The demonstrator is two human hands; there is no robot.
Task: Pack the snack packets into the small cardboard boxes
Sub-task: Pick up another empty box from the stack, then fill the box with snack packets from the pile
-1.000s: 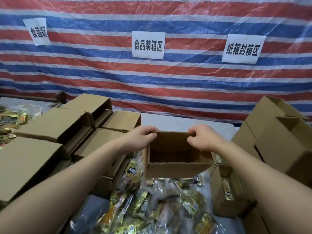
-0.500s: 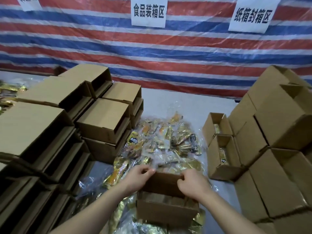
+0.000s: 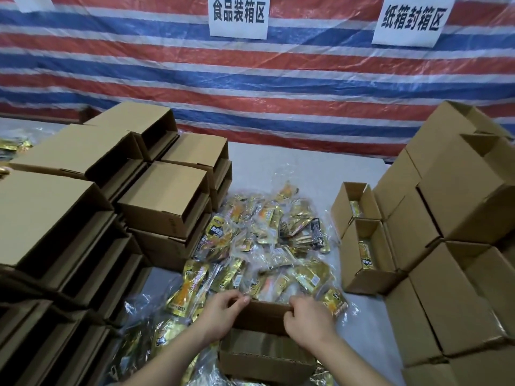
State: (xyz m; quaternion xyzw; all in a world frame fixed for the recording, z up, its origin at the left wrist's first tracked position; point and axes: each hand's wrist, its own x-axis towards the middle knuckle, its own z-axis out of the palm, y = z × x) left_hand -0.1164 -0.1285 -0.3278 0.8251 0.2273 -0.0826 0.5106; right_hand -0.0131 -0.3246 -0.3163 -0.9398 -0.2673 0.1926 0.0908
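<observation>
Small open cardboard box [image 3: 262, 355] set low centre on the heap of snack packets [image 3: 267, 246], nearest the viewer. Its far flap is held at both corners: left hand [image 3: 223, 316] fingers curled over the left corner, right hand [image 3: 308, 321] fingers curled over the right corner, thumbs on the near side. Box interior is not clearly seen.

Gold and clear packets are spread across the grey tabletop [image 3: 292, 168] beyond the box. Stacks of empty boxes [image 3: 83, 218] are piled on the left. Two open boxes [image 3: 362, 240] with packets inside stand right of the heap; taller box stacks [image 3: 459, 218] are behind them. A striped tarp [image 3: 250, 87] with two paper signs [image 3: 238, 16] hangs at the back.
</observation>
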